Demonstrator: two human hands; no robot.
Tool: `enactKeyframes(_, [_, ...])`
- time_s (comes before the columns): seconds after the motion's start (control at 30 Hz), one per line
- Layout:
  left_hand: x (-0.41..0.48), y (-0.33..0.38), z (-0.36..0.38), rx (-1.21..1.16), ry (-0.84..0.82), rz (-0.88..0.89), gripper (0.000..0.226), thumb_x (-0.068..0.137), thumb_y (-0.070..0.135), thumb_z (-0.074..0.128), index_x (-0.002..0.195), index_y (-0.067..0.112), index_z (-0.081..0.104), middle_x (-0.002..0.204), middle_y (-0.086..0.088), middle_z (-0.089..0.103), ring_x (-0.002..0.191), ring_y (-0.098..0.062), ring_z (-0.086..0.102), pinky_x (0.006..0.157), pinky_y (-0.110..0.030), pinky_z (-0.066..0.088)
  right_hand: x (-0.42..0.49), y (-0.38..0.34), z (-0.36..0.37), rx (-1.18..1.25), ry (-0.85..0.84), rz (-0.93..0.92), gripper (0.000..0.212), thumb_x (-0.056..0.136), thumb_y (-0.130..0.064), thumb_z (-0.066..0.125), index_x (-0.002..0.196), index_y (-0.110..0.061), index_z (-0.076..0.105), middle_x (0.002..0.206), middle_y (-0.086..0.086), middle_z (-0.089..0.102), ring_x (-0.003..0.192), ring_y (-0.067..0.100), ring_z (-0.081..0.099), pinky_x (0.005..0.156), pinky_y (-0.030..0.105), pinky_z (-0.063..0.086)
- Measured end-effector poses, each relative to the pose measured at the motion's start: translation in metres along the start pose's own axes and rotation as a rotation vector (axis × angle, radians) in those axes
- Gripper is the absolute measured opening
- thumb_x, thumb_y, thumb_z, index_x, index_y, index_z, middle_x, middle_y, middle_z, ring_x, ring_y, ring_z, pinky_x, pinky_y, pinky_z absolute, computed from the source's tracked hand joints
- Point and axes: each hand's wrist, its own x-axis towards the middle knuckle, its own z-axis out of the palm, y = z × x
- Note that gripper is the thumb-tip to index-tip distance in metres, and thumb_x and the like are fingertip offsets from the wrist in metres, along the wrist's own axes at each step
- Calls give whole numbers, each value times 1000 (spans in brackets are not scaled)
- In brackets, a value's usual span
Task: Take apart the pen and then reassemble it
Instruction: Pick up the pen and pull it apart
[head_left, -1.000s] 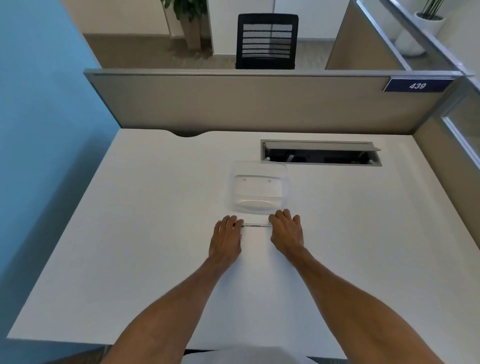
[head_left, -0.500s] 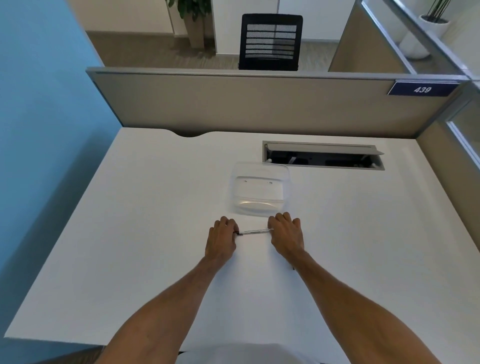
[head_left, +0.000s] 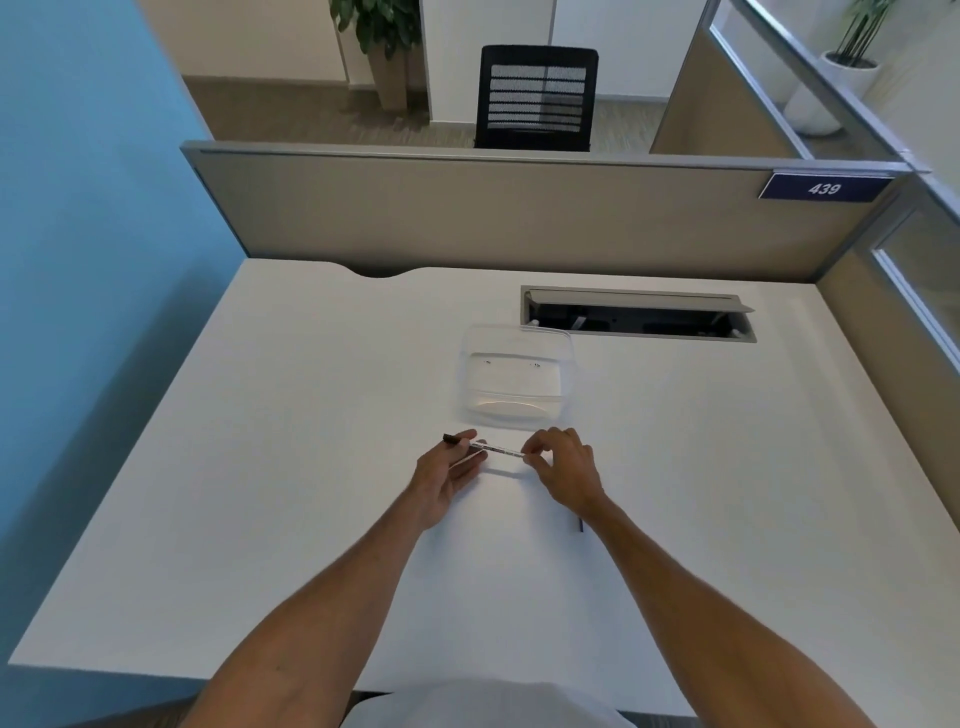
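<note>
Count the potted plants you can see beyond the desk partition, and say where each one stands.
2. One leafy plant stands on the floor at the far wall, left of the black chair. One thin-stemmed plant in a white pot stands at the far right, behind the glass divider. Others may be hidden.

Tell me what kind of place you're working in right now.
Most likely an open-plan office cubicle: a white desk walled by a grey partition with a numbered plate reading 439, a cable hatch in the desktop, and a mesh office chair beyond.
</note>
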Motion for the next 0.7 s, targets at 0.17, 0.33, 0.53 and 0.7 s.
enactKeyframes(0.17, [-12, -1, 8, -57, -65, 9, 45, 115, 8, 48, 159, 0, 51, 162, -19, 58, 156, -36, 51, 134, -47, 35, -6, -11, 1, 117, -72, -3, 16, 105, -20, 72, 115, -11, 82, 117, 2, 81, 116, 24, 68, 109, 43, 50])
enactKeyframes(0.33, [-20, -1, 15, -108, -86, -18, 46, 117, 8, 43, 162, -1, 47, 162, -21, 56, 157, -36, 50, 135, -47, 33, -12, -13, 4, 420, -228, 115, 20, 105, -15, 72, 113, 0, 81, 111, 21, 82, 92, 30, 72, 75, 33, 57])
enactKeyframes(0.53, [-27, -6, 14, -112, -163, -45, 45, 118, 8, 39, 161, -5, 46, 162, -23, 56, 157, -36, 49, 133, -48, 35, -22, -10, 9, 767, -374, 349, 28, 109, -19, 66, 121, 2, 79, 123, 25, 79, 91, 26, 71, 75, 32, 57])
enactKeyframes(0.7, [-31, -8, 11, -120, -170, -20, 45, 118, 6, 38, 161, -6, 45, 163, -23, 55, 157, -35, 49, 135, -47, 33, -27, -5, 10, 958, -575, 504, 36, 114, -27, 51, 124, -4, 77, 113, 12, 77, 85, 20, 68, 80, 33, 54])
